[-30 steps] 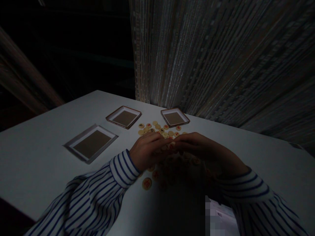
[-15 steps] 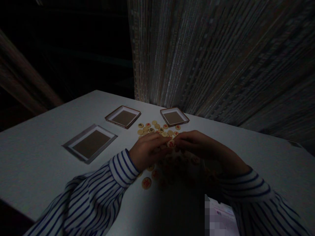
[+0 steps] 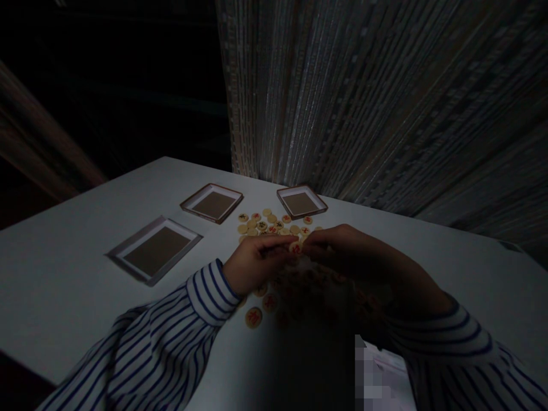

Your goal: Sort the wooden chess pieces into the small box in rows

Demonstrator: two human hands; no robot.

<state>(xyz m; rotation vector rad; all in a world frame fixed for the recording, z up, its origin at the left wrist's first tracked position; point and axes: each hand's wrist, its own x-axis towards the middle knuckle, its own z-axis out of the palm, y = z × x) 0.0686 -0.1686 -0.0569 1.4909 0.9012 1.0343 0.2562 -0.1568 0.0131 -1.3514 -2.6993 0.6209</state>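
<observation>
Many round wooden Chinese chess pieces (image 3: 273, 218) with red or black characters lie loosely grouped on the white table. At the fingertips of my left hand (image 3: 252, 260), a chess piece with a red character (image 3: 295, 248) is held face up, the fingers above it and the thumb below. My right hand (image 3: 338, 245) is bent with fingers together, its tips right against or beside that piece's right edge; what is under its palm is hidden in dark shadow. Nearer my left cuff rests a red-marked chess piece (image 3: 253, 317).
Three shallow square trays stand beyond the pieces: a grey-rimmed tray (image 3: 128, 273) at left, a brown-rimmed tray (image 3: 197, 213) at middle back and another brown-rimmed tray (image 3: 322, 206) at right back. A string curtain (image 3: 291, 114) hangs behind the table (image 3: 85, 240). The room is dark.
My hands stay almost in place at the same chess piece. My right wrist sits slightly lower and farther right, and the whole view shifts a little.
</observation>
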